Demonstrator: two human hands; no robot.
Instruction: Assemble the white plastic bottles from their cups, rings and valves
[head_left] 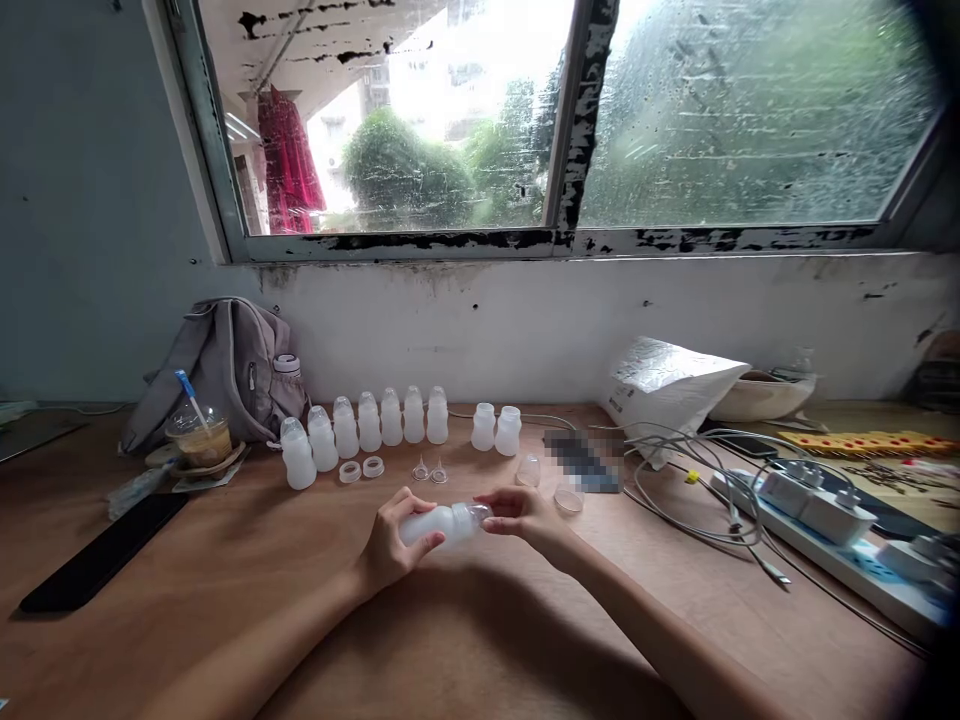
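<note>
Fingers narrow: your left hand (pixel 391 545) gripped the baby bottle (pixel 433 524), your right hand (pixel 534 518) pinched its clear cap (pixel 472 515); long axis ran left-right, cap end right.

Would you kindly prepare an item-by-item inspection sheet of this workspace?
Surface: brown tabletop, shadowed in front.
Job's things: held bottle lying sideways; seven capped bottles, two uncapped bottles, two rings, two teats, two clear covers.
Clutter: backpack, drink cup, black slab, silvery-white pouch.
Hands: left hand grips the bottle's body, right hand its clear cap.
Cables: white cables looped beside a power strip.
Surroundings: wall beneath a window frame with peeling paint.
</note>
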